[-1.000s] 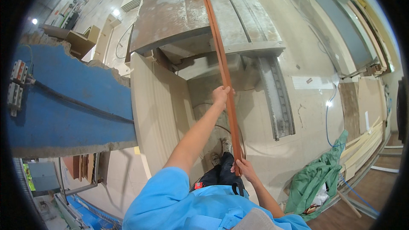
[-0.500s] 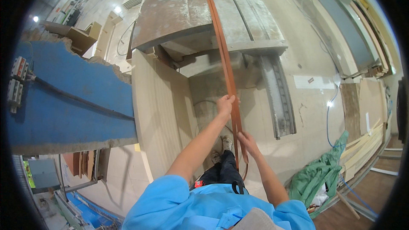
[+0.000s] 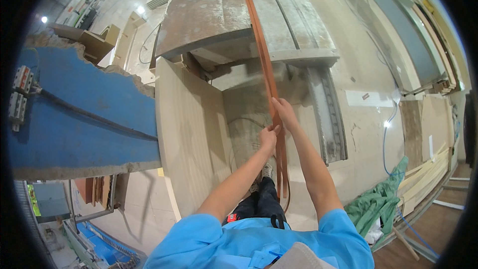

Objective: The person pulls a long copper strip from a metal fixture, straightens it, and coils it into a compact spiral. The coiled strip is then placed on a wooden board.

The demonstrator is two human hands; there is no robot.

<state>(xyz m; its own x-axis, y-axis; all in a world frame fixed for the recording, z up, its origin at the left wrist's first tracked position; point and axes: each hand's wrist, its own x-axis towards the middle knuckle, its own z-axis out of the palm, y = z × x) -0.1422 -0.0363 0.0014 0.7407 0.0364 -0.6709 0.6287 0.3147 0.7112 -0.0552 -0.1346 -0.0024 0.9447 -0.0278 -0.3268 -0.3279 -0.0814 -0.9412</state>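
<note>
Long, thin reddish-brown strips [image 3: 263,52] run from the far end of a worn metal machine table [image 3: 209,7] towards my body. They lie along its top and stick out past its near edge, where I hold them. My left hand [image 3: 269,136] is closed round the strips from the left, nearer to me. Just beyond it, my right hand [image 3: 285,112] grips them from the right side. Below my hands the strips spread slightly apart, and their near ends hang in front of my legs. Whether they are wood or trim, I cannot tell.
A pale wooden panel box [image 3: 186,134] stands left of my legs, beside a blue surface [image 3: 89,114] with a black cable. To the right, a metal rail [image 3: 326,114] juts from the machine. Farther right lie a green cloth [image 3: 376,201], pale wood strips [image 3: 423,177] and a blue hose [image 3: 384,149].
My right hand has moved up and away from me along the strips, past my left hand. My left hand has come slightly nearer to me. The lower strip ends have shifted.
</note>
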